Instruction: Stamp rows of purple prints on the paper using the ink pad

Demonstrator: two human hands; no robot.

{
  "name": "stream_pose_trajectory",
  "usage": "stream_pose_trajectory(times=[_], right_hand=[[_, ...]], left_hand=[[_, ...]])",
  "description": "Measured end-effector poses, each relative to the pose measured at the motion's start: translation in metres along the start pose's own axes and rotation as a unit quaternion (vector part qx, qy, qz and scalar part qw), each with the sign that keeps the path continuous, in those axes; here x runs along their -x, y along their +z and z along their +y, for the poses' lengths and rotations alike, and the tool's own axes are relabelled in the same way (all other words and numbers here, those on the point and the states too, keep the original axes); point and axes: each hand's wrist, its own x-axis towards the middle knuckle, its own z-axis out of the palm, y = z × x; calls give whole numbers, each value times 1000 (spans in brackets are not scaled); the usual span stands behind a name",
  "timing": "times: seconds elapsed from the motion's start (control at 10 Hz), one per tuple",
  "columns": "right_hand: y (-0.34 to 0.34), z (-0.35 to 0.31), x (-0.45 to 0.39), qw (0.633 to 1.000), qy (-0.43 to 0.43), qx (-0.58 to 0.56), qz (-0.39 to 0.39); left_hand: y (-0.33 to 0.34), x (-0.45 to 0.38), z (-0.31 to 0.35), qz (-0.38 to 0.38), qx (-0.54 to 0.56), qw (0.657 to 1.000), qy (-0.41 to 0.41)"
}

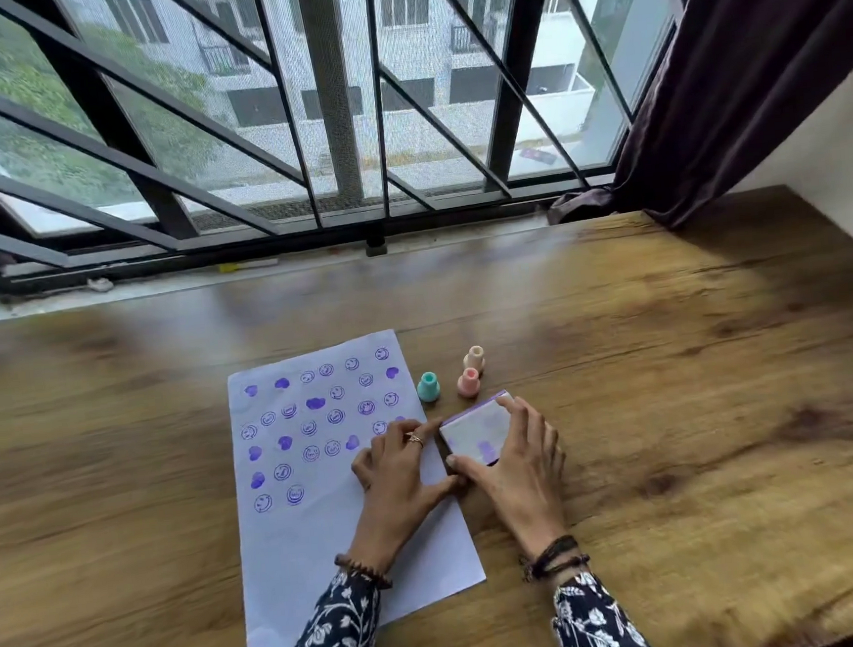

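- The ink pad (480, 434), a small square box with a pale lid smudged purple, sits on the wooden tabletop (677, 378) just beside the right edge of the paper (329, 528).
- The right hand (523, 475) cups the ink pad from its right and near sides: the fingers lie along the far right corner and the thumb presses its near left corner, so the hand is half closed around the box.
- The left hand (399, 472) rests on the paper just left of the ink pad, fingers spread; its forefinger touches the box's left top corner and its thumb reaches toward the near corner. A ring shows on one finger.
- Whether the lid is being lifted cannot be told.
- The paper carries rows of purple prints (314, 415), smiley rings and solid hearts, filling its far half left of the ink pad; the near half is blank.
- Three small stamps stand upright just beyond the ink pad: a teal stamp (428, 387), a pink stamp (469, 382) and a cream stamp (474, 359).
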Motion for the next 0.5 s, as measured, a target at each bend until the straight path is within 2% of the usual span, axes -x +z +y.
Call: stream_pose_trajectory(times=[0.2, 0.4, 0.5], right_hand=[[1, 0, 7, 999, 5, -29, 19], [2, -1, 11, 998, 5, -55, -2], [4, -6, 19, 994, -60, -68, 61]], left_hand=[[1, 0, -1, -4, -28, 1000, 1], [0, 2, -3, -5, -50, 999, 11], [1, 12, -2, 36, -49, 998, 27]])
